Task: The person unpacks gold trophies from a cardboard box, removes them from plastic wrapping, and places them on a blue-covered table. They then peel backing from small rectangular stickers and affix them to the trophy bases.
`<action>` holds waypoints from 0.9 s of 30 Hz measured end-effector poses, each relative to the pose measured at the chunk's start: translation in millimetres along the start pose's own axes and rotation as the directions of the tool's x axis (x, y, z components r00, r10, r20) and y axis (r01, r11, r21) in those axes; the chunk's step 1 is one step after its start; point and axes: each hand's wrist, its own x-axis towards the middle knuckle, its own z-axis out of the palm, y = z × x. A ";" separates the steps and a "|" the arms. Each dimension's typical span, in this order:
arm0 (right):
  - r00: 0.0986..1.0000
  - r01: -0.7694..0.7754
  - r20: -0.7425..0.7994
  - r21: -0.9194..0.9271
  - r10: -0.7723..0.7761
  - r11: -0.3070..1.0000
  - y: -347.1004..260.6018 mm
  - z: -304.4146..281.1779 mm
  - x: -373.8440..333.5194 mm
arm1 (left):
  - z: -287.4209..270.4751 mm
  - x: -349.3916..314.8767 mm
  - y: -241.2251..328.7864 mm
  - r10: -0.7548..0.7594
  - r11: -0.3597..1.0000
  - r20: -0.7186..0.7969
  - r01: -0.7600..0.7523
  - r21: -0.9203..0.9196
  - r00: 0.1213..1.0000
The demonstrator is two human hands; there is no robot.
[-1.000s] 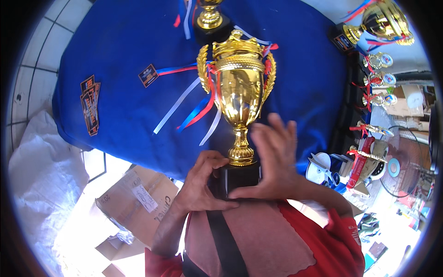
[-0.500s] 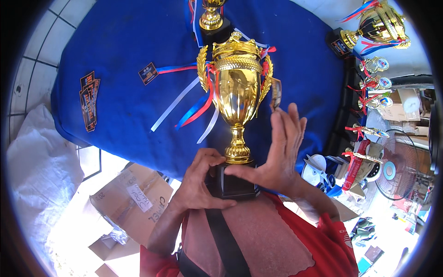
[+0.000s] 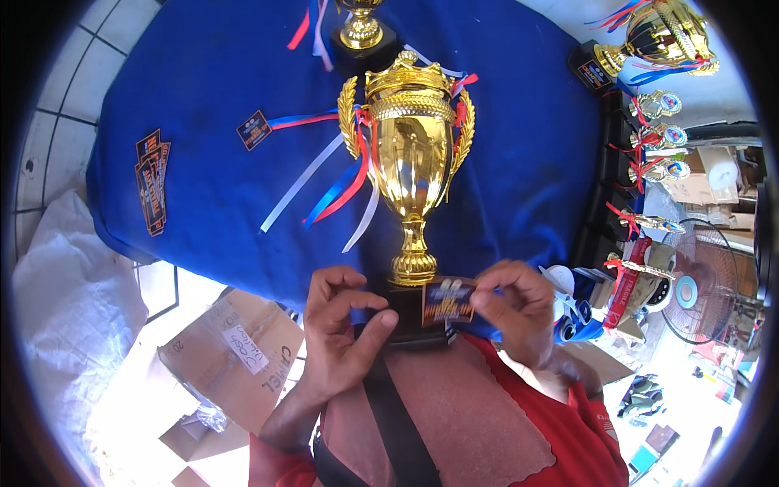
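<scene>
A gold trophy cup with a crown-topped lid and leaf-shaped handles stands on a black base close to my body. Red, blue and white ribbons hang from its handles. Between the thumb and fingers of my right hand is a small dark label with orange lettering, held against the front of the base, toward its right side. My left hand is at the base's left edge, fingers loosely curved and apart, holding nothing. Whether its fingertips touch the base is hard to tell.
Loose labels and a single label lie on the blue cloth. Another trophy stands at the far edge, and a large one at far right. Small trophies line the right side. A cardboard box sits lower left.
My right hand has brought the label down from beside the cup to the front of the base. My left hand has loosened from around the base and shifted slightly left.
</scene>
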 end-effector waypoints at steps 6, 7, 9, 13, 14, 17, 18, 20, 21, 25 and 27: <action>0.961 -0.275 0.027 0.140 0.274 0.951 9.2 14.5 -13.5 | 4.2 -10.2 17.8 -0.199 0.980 0.080 0.198 0.022 0.977; 0.963 -0.270 0.032 0.126 0.268 0.955 9.3 15.8 -12.5 | 4.5 -10.6 18.2 -0.194 0.981 0.085 0.191 0.042 0.977; 0.966 -0.257 0.046 0.080 0.254 0.963 9.0 17.4 -10.7 | 4.8 -11.0 17.3 -0.194 0.980 0.086 0.191 0.050 0.977; 0.971 -0.234 0.056 -0.005 0.234 0.972 9.3 19.1 -9.4 | 6.9 -11.0 14.0 -0.222 0.975 0.062 0.220 0.033 0.973; 0.971 -0.232 0.054 -0.031 0.234 0.972 9.7 19.3 -9.0 | 7.5 -10.8 13.5 -0.229 0.973 0.055 0.228 0.037 0.972; 0.975 -0.217 0.031 -0.103 0.222 0.971 10.8 19.9 -6.8 | 8.6 -9.1 13.2 -0.241 0.970 0.046 0.239 0.051 0.969; 0.976 -0.212 0.019 -0.128 0.216 0.969 11.0 20.2 -5.8 | 9.0 -8.1 13.1 -0.244 0.969 0.045 0.242 0.045 0.969; 0.974 -0.224 -0.008 -0.120 0.224 0.967 10.8 21.0 -3.6 | 9.7 -5.4 12.8 -0.237 0.971 0.040 0.236 0.032 0.971; 0.973 -0.229 -0.021 -0.116 0.229 0.966 10.5 21.5 -2.7 | 10.1 -4.0 12.6 -0.250 0.968 0.041 0.249 0.034 0.967; 0.960 -0.281 -0.041 -0.071 0.279 0.957 8.7 22.5 0.7 | 11.0 0.8 11.0 -0.260 0.965 0.030 0.258 0.052 0.965; 0.952 -0.306 -0.046 -0.058 0.304 0.950 8.1 22.6 2.3 | 10.9 2.1 10.2 -0.261 0.964 0.025 0.260 0.049 0.965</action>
